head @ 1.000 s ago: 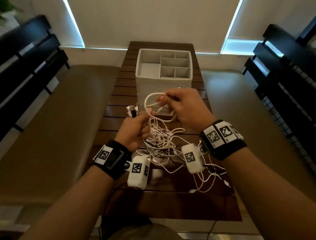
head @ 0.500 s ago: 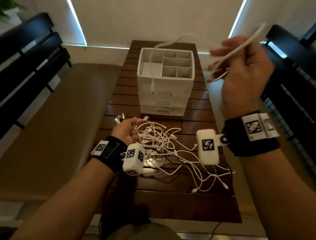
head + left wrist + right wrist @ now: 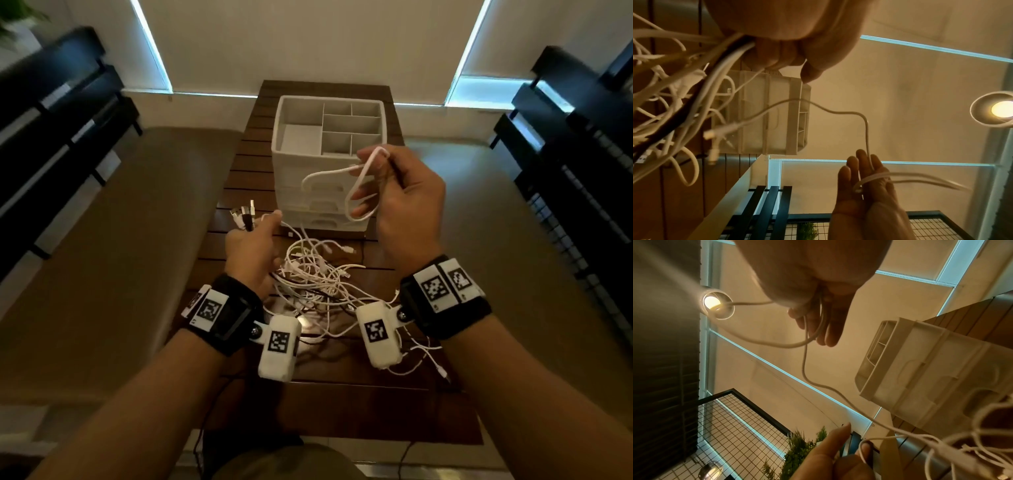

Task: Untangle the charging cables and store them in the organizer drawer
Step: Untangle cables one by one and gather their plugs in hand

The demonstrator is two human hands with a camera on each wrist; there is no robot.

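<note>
The right hand (image 3: pixel 400 209) is raised in front of the white organizer (image 3: pixel 329 161), with a loop of white charging cable (image 3: pixel 356 192) draped around its extended fingers (image 3: pixel 851 172) and held there by the thumb. From the loop this cable runs down to the left hand (image 3: pixel 253 253). The left hand is clenched around a bundle of cable ends (image 3: pixel 245 216), their USB plugs projecting above the fist, and its thumb and forefinger pinch the white cable. The remaining tangle of white cables (image 3: pixel 318 274) lies on the dark slatted table (image 3: pixel 342 404), between the wrists and just in front of the organizer's drawers.
</note>
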